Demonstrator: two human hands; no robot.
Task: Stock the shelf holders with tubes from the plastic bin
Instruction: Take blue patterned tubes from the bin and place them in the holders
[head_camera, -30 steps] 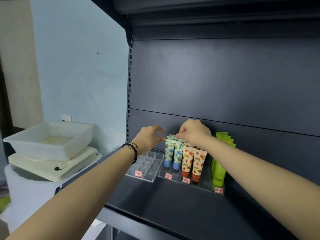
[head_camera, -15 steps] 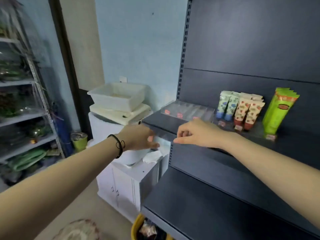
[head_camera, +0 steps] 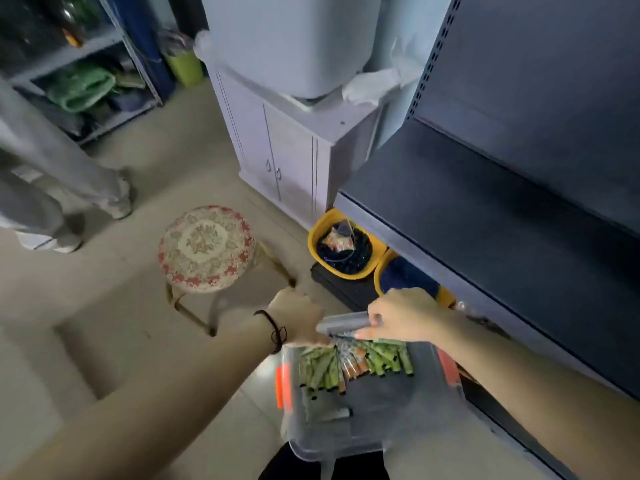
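Shows the head view tipped down from the shelf holders, in frame a second ago and now out of sight, to the plastic bin [head_camera: 381,434] low in front of the person, just beside the lower front edge of the shelf [head_camera: 485,209]; support under the bin not visible. Places both hands, lately up among the stocked tubes, at the bin's far edge. Left hand [head_camera: 298,318] knuckles-up over the far left corner, fingers hidden, grip impossible to tell. Right hand [head_camera: 405,317] curled over a pale translucent strip [head_camera: 341,323] along the far rim, fingertips down by the tube ends, hold on any tube likewise lost in blur. Locates the tubes [head_camera: 353,365], green with a few orange-capped, heaped against the bin's far wall, one stray in the near half. Marks, by judgement, the close of one placing round and the opening of the next pickup, with stock left and one holder unfilled a second ago. Includes a patterned stool [head_camera: 206,249], a yellow basket [head_camera: 315,237] and a white cabinet [head_camera: 277,150] left of the shelf.
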